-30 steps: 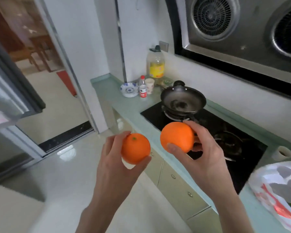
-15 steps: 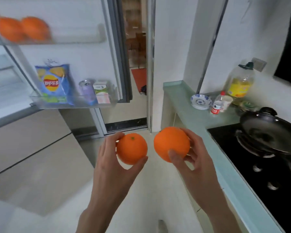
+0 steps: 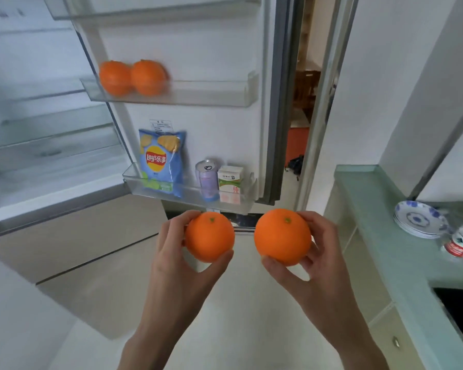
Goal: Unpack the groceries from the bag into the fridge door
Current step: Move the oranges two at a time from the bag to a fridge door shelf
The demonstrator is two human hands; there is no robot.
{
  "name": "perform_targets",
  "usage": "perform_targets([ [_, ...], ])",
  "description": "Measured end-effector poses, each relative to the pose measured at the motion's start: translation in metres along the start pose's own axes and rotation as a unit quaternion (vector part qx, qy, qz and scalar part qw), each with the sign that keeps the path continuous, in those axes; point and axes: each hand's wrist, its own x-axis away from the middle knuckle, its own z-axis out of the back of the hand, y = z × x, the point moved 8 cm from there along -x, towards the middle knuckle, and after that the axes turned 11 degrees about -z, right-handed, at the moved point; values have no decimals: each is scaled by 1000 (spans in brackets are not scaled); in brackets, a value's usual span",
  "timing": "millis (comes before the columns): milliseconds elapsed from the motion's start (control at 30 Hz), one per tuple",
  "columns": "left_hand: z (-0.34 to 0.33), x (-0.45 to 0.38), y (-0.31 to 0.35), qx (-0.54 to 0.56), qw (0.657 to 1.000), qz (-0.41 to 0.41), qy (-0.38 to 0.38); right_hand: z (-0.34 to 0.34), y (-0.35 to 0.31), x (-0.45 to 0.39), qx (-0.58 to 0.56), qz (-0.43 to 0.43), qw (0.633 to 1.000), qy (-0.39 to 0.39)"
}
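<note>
At centre frame my left hand (image 3: 177, 265) grips one orange (image 3: 209, 236), and my right hand (image 3: 314, 265) grips another (image 3: 282, 236). I lift both over the middle door shelf (image 3: 211, 94) lip, upper centre, beside the shelved oranges (image 3: 133, 77).

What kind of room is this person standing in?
Most likely a home kitchen: an open fridge door with stocked shelves, a green countertop holding stacked plates, and cabinet drawers below it.
</note>
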Motion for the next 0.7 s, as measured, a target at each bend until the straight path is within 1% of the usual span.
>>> perform_targets([
  [233,8,-46,-23,-17,999,0,44,-33,-5,-73,7,18,999,-42],
  [367,26,-64,-31,-34,996,-5,83,-53,-16,-98,-39,38,997,-57],
  [467,41,-80,-35,-42,993,-18,111,-68,-29,-114,-70,75,993,-64],
  [600,61,-107,-38,-64,991,-35,116,-87,-48,-132,-92,101,988,-72],
  [700,78,-134,-38,-68,989,-47,125,-102,-69,-144,-82,110,988,-77],
])
